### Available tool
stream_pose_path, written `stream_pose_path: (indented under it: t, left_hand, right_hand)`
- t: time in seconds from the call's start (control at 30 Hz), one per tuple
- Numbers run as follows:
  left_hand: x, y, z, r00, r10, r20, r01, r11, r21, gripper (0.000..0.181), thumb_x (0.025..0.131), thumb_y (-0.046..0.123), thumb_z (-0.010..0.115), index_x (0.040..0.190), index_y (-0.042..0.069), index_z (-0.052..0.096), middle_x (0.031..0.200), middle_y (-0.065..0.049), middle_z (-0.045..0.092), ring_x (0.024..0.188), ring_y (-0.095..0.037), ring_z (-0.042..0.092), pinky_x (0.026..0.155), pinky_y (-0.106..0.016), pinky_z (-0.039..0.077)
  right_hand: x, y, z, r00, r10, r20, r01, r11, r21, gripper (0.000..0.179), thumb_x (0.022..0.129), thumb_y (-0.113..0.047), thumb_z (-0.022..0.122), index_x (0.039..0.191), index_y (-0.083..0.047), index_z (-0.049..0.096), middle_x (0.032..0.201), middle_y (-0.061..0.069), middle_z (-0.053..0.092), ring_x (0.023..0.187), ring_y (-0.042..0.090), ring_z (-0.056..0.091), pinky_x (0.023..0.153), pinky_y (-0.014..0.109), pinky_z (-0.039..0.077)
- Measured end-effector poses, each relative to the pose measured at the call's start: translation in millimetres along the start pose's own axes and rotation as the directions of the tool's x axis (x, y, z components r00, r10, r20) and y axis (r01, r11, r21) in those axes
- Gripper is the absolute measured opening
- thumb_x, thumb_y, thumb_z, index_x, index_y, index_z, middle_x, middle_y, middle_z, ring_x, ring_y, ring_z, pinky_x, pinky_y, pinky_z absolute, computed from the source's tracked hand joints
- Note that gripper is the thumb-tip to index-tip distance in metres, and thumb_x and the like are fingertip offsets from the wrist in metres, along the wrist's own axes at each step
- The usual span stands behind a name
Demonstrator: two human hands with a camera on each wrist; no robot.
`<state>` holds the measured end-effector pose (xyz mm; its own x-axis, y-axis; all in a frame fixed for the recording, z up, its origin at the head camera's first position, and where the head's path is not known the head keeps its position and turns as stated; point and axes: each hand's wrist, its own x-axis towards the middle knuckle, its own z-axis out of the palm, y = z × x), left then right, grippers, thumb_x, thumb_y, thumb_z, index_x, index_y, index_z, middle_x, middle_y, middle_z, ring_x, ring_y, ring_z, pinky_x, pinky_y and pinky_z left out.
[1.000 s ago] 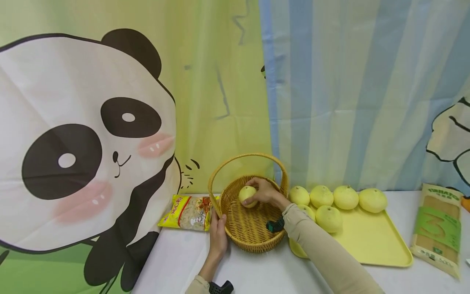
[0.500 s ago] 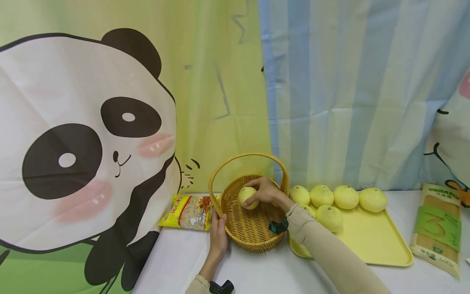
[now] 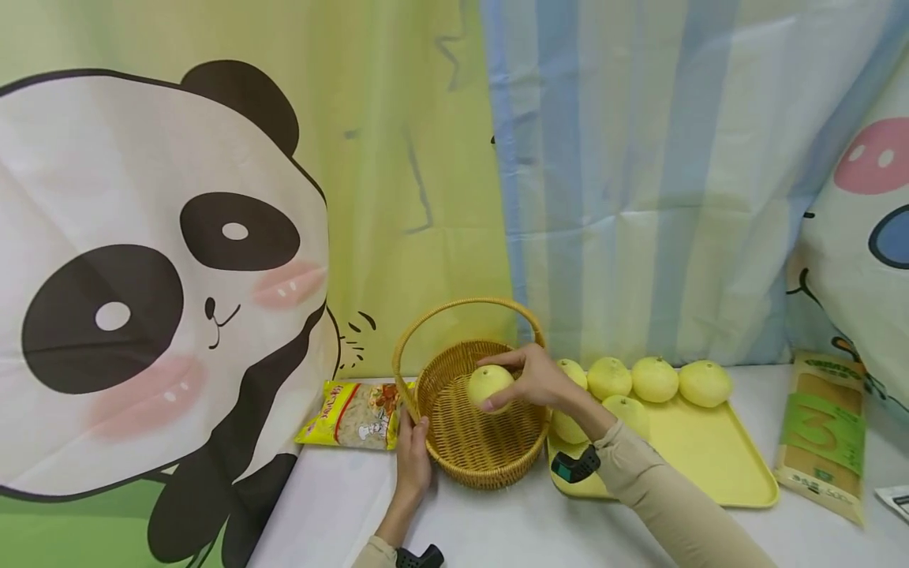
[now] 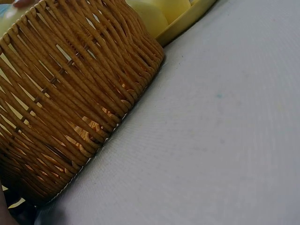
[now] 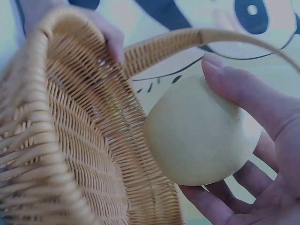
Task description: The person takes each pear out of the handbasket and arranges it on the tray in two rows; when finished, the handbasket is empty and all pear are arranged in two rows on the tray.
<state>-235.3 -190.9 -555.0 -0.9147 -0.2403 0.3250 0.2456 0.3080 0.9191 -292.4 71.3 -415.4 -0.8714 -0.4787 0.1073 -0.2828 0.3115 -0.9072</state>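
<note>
My right hand (image 3: 543, 380) holds a round pale-yellow fruit (image 3: 487, 385) over the opening of a woven wicker basket (image 3: 490, 478). In the right wrist view the thumb lies on one side of this fruit (image 5: 199, 131), with the fingers round the other, and the basket's rim (image 5: 47, 108) beside it. My left hand (image 3: 413, 464) grips the left side of the basket near the foot of its arched handle. The basket wall (image 4: 79, 84) fills much of the left wrist view, its base on the white table. No fruit shows inside the basket.
Right of the basket a yellow tray (image 3: 710, 461) bears several similar fruits (image 3: 655, 380), mostly along its back edge. A yellow food bag (image 3: 358, 415) lies to the left, and a green-and-tan packet (image 3: 824, 434) lies beyond the tray. Printed curtains hang behind the table.
The right hand has raised the fruit from low in the basket and moved it slightly right, toward the camera. The left hand keeps its hold. The head view has shifted a little right.
</note>
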Motion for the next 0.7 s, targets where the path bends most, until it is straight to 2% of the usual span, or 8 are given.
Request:
stream_pose_path:
  t: [0.1,0.23,0.33,0.4,0.47,0.6,0.7]
  left_hand:
    - [0.1,0.4,1.0,1.000,0.002,0.009,-0.002,1.000,-0.005,0.055,0.111,0.025,0.041,0.164,0.016,0.036,0.156,-0.015,0.053,0.143,-0.033,0.051,0.119,-0.043,0.038]
    - [0.4,-0.5,3.2,1.000,-0.002,0.005,0.002,1.000,-0.018,0.056,0.111,0.024,0.041,0.166,0.017,0.035,0.159,-0.015,0.051,0.147,-0.034,0.048,0.121,-0.044,0.035]
    - [1.1,0.3,5.5,1.000,0.008,0.013,-0.008,0.999,-0.035,0.056,0.111,0.023,0.042,0.166,0.017,0.034,0.161,-0.015,0.049,0.149,-0.035,0.046,0.122,-0.038,0.034]
    - [1.8,0.2,6.9,1.000,0.008,0.023,-0.007,0.999,-0.044,0.057,0.111,0.023,0.041,0.167,0.017,0.033,0.162,-0.014,0.048,0.150,-0.034,0.045,0.121,-0.033,0.034]
    - [2.5,0.4,7.8,0.999,0.016,0.035,-0.014,0.999,-0.048,0.056,0.111,0.023,0.042,0.166,0.016,0.033,0.161,-0.015,0.049,0.148,-0.035,0.047,0.120,-0.031,0.035]
    - [2.8,-1.0,6.0,1.000,0.008,0.026,-0.007,0.999,-0.042,0.056,0.111,0.023,0.042,0.166,0.016,0.034,0.159,-0.016,0.050,0.147,-0.034,0.048,0.117,-0.026,0.035]
    - [1.5,-1.2,2.5,1.000,-0.003,0.017,0.004,0.999,-0.048,0.056,0.111,0.022,0.041,0.166,0.016,0.033,0.161,-0.016,0.049,0.148,-0.035,0.047,0.115,-0.020,0.034]
  right_hand:
    - [-17.3,1.3,-9.9,1.000,0.012,-0.018,-0.012,0.999,0.032,0.066,0.068,-0.032,0.102,0.130,-0.027,0.078,0.120,0.005,0.078,0.094,0.023,0.071,0.078,0.036,0.060]
    - [-41.8,6.4,-27.1,0.998,0.010,-0.055,-0.006,0.998,0.070,0.066,0.069,-0.030,0.101,0.131,-0.029,0.077,0.138,0.005,0.072,0.121,0.028,0.065,0.086,0.037,0.060]
    - [-61.9,11.4,-41.9,0.997,0.008,-0.075,0.002,0.993,0.120,0.068,0.072,-0.027,0.099,0.136,-0.024,0.075,0.148,0.008,0.065,0.127,0.030,0.065,0.089,0.038,0.061]
    - [-75.1,15.3,-52.7,0.995,0.003,-0.095,0.010,0.991,0.136,0.070,0.074,-0.023,0.098,0.139,-0.019,0.072,0.150,0.011,0.064,0.121,0.026,0.070,0.090,0.036,0.061]
    - [-87.5,20.2,-63.8,0.992,-0.005,-0.125,0.021,0.992,0.125,0.071,0.075,-0.021,0.097,0.140,-0.015,0.071,0.149,0.012,0.064,0.118,0.016,0.071,0.091,0.033,0.061]
    - [-109.5,30.5,-84.7,0.979,-0.027,-0.201,0.041,0.997,0.066,0.068,0.076,-0.018,0.097,0.139,-0.013,0.072,0.146,0.012,0.067,0.124,-0.002,0.064,0.096,0.025,0.058]
    - [-124.6,39.8,-99.5,0.971,-0.043,-0.236,0.055,0.997,0.045,0.066,0.078,-0.014,0.095,0.140,-0.009,0.071,0.144,0.013,0.068,0.123,-0.003,0.064,0.094,0.024,0.058]
